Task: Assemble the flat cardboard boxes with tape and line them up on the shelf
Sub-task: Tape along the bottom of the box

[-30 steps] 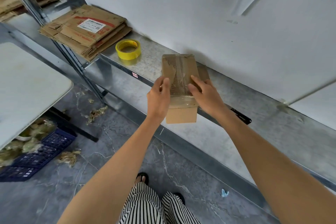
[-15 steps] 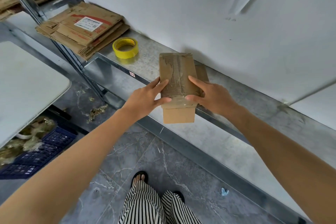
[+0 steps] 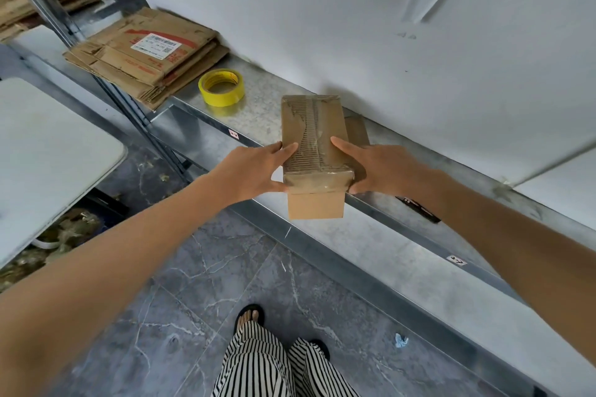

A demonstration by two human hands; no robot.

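Note:
A small brown cardboard box, taped along its top seam and over its near end, sits on the metal shelf with its near end jutting past the shelf's front edge. My left hand lies against the box's left side, straight fingers on the top edge and thumb at the near-left corner. On the other side, my right hand has its index finger on top and its thumb at the near-right corner. A yellow tape roll lies flat to the box's left.
A stack of flat cardboard boxes lies on the shelf's left end. A black tool rests on the shelf by my right wrist. A white table stands at the left. My feet are on the grey tiled floor.
My left hand has dropped from upright to lying flat along the box's left side, thumb at the near corner. My right hand's fingers have spread along the right side. The box has stayed put.

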